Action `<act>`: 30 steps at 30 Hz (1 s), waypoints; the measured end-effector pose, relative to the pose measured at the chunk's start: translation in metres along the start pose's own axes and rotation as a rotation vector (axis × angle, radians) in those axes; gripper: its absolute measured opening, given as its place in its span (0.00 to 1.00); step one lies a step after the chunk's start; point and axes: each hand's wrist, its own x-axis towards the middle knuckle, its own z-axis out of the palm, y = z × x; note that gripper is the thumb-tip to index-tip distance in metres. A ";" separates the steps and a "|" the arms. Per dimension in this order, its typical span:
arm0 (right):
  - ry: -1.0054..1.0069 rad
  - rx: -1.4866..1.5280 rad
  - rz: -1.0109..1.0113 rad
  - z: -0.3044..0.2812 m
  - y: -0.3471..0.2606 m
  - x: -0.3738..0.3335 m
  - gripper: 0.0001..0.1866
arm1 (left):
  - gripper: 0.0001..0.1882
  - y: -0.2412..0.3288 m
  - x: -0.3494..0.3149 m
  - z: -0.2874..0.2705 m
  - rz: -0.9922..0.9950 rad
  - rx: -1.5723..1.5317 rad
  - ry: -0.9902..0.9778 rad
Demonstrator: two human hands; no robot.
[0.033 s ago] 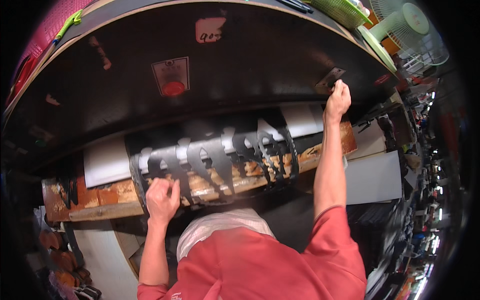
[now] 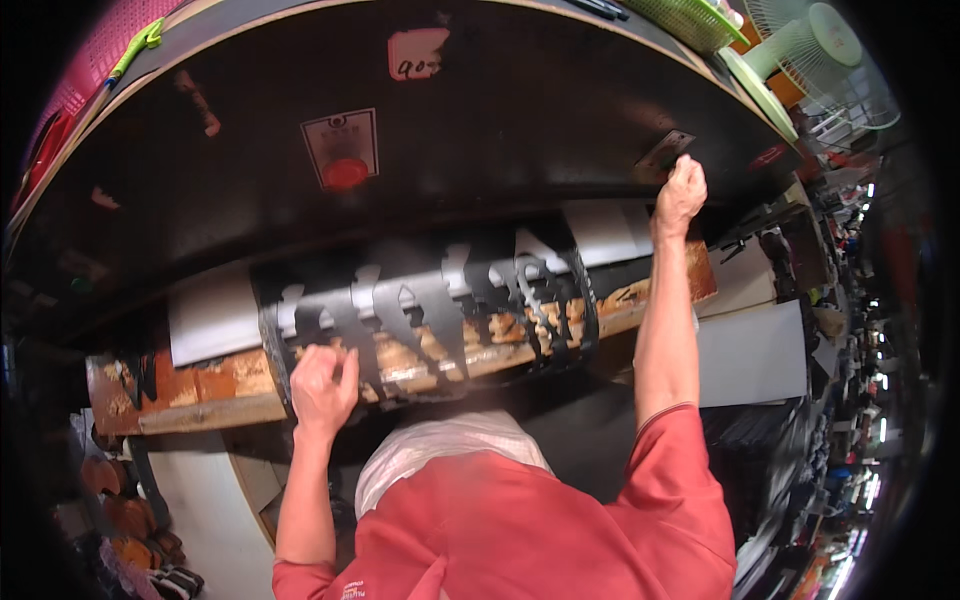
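A black sheet (image 2: 415, 320) with rows of curved cut-out openings drapes over a worn wooden board (image 2: 215, 385) in front of me. My left hand (image 2: 323, 390) is curled closed at the sheet's near left part, thumb against the fingers; whether it pinches anything is hidden. My right hand (image 2: 681, 198) is raised to the right end of a wide black machine beam (image 2: 500, 120). Its fingers are closed at a small metal plate (image 2: 664, 153) on the beam. They hide whatever they grip or press there.
White sheets (image 2: 212, 320) show beneath the black one. A red round button (image 2: 346, 174) sits on the beam's front. On top at the right stand a green basket (image 2: 690, 22) and a pale green fan (image 2: 830, 40). A pale panel (image 2: 750, 350) lies right of the board.
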 end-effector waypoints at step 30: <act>-0.623 -0.568 0.225 -0.058 0.020 -0.225 0.18 | 0.09 0.244 0.066 -0.131 0.630 -0.919 0.502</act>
